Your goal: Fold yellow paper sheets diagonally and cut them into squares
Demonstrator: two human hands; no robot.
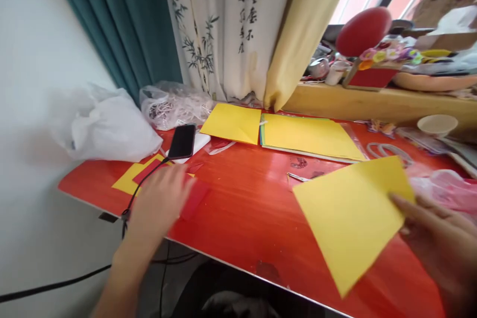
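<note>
At four o'clock above the red bench (238, 208), the right hand (441, 233) pinches a yellow paper sheet (354, 218) by its edge. At eight o'clock, the blurred left hand (160, 196) is near red paper (196, 201); its grip I cannot tell.

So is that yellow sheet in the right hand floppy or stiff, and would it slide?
The yellow sheet is probably fairly stiff for paper: the right hand holds it by one side, yet the rest sticks out without much droop. It's likely light, since it looks thin. It might slide easily if pushed across the red table, which looks shiny.
</note>
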